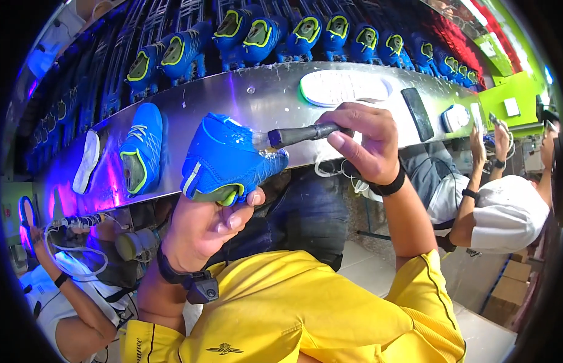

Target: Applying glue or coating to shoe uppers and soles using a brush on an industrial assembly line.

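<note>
My left hand [200,233] is wrapped around the collar end of a blue shoe upper [224,160], holding it tilted over the near edge of the metal bench. Yellow-green trim lines its opening, and its underside looks wet and shiny. My right hand [372,139] pinches a dark-handled brush [301,134], whose pale bristles touch the upper's bottom edge. A white shoe sole [342,88] with a green rim lies on the bench beyond the brush. Left of the held upper rests another blue shoe [142,145], its toe pointing away.
Racks of blue shoe uppers [257,33] line the bench's far side. On the metal bench [233,91] lie a white curved piece [86,162], a black flat block [418,114] and a small white container [456,118]. Co-workers in white sit left [75,302] and right [505,215].
</note>
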Demonstrator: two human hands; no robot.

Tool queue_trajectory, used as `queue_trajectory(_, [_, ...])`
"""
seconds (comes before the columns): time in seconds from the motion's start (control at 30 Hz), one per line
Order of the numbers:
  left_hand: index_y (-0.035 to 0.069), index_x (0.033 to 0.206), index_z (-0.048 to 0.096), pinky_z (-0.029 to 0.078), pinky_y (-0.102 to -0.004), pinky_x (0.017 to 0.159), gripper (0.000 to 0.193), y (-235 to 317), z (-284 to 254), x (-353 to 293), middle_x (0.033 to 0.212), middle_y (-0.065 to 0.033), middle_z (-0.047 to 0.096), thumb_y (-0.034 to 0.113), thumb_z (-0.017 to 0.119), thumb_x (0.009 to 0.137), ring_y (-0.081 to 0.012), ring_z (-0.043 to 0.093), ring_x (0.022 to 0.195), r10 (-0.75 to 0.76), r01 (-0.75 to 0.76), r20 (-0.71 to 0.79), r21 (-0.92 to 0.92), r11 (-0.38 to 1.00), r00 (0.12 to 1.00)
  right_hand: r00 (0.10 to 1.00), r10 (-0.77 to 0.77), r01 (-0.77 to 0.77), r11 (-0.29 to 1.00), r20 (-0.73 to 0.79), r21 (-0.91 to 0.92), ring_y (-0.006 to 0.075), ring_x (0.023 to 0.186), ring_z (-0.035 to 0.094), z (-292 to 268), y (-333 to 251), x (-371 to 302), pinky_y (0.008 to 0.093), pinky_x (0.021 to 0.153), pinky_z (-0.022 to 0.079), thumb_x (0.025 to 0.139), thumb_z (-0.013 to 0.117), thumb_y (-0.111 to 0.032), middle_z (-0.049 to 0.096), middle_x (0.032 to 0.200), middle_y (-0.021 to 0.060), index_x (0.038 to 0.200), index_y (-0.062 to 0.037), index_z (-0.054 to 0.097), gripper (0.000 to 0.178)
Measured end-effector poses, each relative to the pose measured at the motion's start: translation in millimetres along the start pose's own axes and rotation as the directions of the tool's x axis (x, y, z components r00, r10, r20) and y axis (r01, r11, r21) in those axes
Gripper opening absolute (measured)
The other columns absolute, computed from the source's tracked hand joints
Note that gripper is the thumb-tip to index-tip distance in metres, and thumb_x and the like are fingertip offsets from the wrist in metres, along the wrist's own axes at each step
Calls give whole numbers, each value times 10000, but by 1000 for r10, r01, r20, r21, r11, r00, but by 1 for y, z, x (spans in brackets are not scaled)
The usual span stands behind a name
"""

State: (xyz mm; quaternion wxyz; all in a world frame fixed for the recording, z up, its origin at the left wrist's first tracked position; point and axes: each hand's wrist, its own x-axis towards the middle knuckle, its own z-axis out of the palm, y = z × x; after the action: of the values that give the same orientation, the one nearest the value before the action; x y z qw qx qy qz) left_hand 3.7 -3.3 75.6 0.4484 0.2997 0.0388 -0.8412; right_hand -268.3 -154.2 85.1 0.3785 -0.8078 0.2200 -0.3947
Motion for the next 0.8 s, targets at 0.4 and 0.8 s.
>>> queue_trajectory(0.4, [-1, 1386, 598, 617, -460, 838, 671, -7, -16, 33, 1127, -231, 735, 556, 505, 1022, -362, 741, 904, 126, -126, -26, -31, 991, 992, 848, 520, -516, 854, -105, 58, 184, 634, 675, 17, 12, -25, 358, 605, 497, 958, 764, -226, 720, 713, 116, 961, -11, 794, 217])
queue_trajectory(0.8, [-20, 1523, 480, 544, -523, 1075, 803, 5, -11, 78, 1369, -225, 655, 373, 668, 848, -390, 674, 1214, 348, -371, 156, 160, 915, 925, 776, 400, -583, 750, -488, -311, 320, 870, 738, -23, 43, -42, 404, 765, 559, 977, 708, -173, 741, 979, 195, 1109, -7, 768, 220])
